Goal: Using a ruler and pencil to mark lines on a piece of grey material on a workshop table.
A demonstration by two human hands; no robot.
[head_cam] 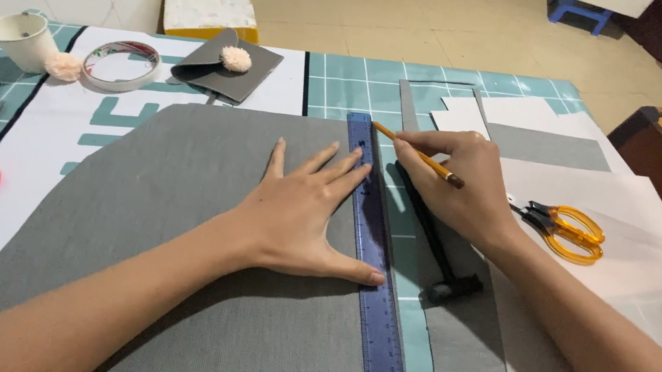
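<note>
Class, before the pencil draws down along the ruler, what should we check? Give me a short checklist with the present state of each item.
1. Left hand presses flat on the blue ruler and the grey fabric: ok.
2. Ruler lies along the fabric's right edge, on the fabric: ok.
3. Right hand has the pencil in a writing grip: ok.
4. Pencil tip touches the ruler's edge: cannot tell, the tip is hidden at the fingers.
5. Left fingertips stay clear of the ruler's drawing edge: not ok, they and the thumb reach across it.
6. Yellow scissors lie away from the line's path: ok.
</note>
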